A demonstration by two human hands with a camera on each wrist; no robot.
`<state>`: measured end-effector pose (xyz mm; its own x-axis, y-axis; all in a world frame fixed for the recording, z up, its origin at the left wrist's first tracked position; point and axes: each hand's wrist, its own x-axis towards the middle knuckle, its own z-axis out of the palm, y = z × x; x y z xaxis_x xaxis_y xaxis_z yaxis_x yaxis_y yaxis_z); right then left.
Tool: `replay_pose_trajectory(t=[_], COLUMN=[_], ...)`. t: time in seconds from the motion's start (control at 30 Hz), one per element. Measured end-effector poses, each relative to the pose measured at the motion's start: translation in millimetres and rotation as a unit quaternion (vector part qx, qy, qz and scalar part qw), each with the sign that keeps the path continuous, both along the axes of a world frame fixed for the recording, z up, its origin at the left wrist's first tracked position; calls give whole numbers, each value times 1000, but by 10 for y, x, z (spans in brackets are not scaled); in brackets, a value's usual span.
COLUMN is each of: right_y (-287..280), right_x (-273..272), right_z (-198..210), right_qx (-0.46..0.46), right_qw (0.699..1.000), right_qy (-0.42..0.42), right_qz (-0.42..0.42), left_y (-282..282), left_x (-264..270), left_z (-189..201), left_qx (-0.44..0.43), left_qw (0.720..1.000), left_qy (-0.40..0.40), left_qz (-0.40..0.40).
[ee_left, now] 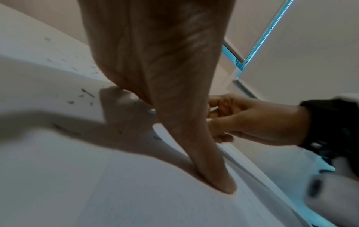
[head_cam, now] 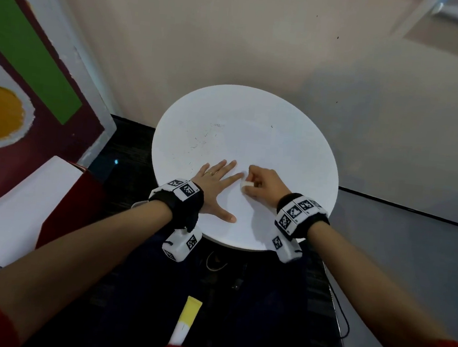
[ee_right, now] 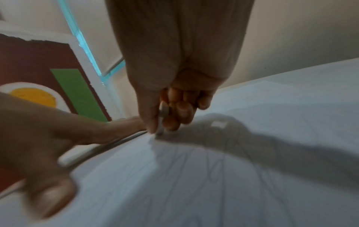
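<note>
A small white eraser (head_cam: 245, 185) is pinched between the thumb and curled fingers of my right hand (head_cam: 263, 186), its lower end touching a white sheet of paper (ee_right: 194, 176) with faint pencil lines. The paper lies on a round white table (head_cam: 256, 114). My left hand (head_cam: 218, 183) lies flat on the sheet just left of the eraser, fingers straight and spread, thumb out toward me. The right wrist view shows the eraser (ee_right: 162, 116) edge-on between thumb and fingers, and the left hand (ee_right: 38, 138) blurred at the left. In the left wrist view the right hand (ee_left: 252, 122) sits behind my left thumb.
Dark specks (ee_left: 85, 93) are scattered on the table beyond my left hand. A yellow and white tube (head_cam: 187, 320) lies on my lap. A painted board (head_cam: 22, 69) leans at the left, with a white-topped red box (head_cam: 37, 205) below it. A wall stands close behind the table.
</note>
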<state>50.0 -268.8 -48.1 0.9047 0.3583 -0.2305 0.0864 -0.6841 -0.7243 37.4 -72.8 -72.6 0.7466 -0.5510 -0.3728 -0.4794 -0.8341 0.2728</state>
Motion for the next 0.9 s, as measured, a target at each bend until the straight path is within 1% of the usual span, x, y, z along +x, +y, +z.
replay_pose_trajectory(t=[0.07, 0.1, 0.13, 0.2, 0.23, 0.27, 0.3, 0.37, 0.4, 0.43, 0.5, 0.53, 0.57, 0.63, 0.67, 0.7, 0.77, 0.8, 0.83, 0.9], right_y=[-32, -55, -78, -84, -85, -95, -105, -141, -157, -171, -154, -146, -138, -131, -126, -124, -105, -87, -71, -37], right_x=[-183, -224, -204, -104, -93, -114, -177, -328, -344, -328, -325, -362, -413, -514, -511, -462, -375, -383, -422, -550], right_z=[10, 18, 16, 7, -5, -18, -34, -29, -15, -10, -8, -26, -44, -58, -43, -47, -45, -54, -67, -62], right_qx=[7, 7, 7, -5, -12, -9, 3, 28, 37, 48, 71, 72, 70, 61, 57, 55, 57, 54, 49, 39], right_qw=[995, 993, 994, 1000, 999, 1000, 1000, 992, 989, 990, 994, 995, 995, 988, 986, 989, 996, 998, 998, 993], right_qy=[59, 72, 68, 0, -18, -11, 14, 92, 110, 109, 77, 68, 70, 113, 120, 112, 59, 41, 39, 67], right_qz=[76, 94, 81, 2, -26, -23, 7, 80, 88, 70, 8, 0, 16, 83, 96, 83, 20, 6, 19, 89], left_y=[-3, -2, -4, -6, -4, -3, -2, -10, -14, -21, -33, -37, -38, -39, -37, -38, -50, -51, -52, -48], left_x=[3, 2, 2, 12, 10, 8, 11, 10, 14, 13, 10, 4, 5, -2, 1, 5, 5, -1, -6, -11], left_z=[4, 9, 11, 15, 19, 26, 29, 39, 54, 64, 73, 74, 70, 65, 77, 90, 106, 113, 114, 112], left_qx=[-1, -1, -2, 3, 10, 17, 23, 30, 34, 38, 45, 47, 50, 55, 58, 60, 59, 59, 61, 67], left_qw=[1000, 1000, 1000, 1000, 1000, 1000, 1000, 999, 999, 999, 999, 999, 999, 998, 998, 998, 998, 998, 998, 998], left_qy=[1, 4, 6, 6, 8, 9, 11, 13, 14, 15, 19, 19, 18, 15, 14, 14, 15, 18, 19, 22], left_qz=[2, 1, -1, -4, -6, -6, -7, -7, -7, -8, -9, -7, -7, -5, -5, -6, -7, -7, -7, -6])
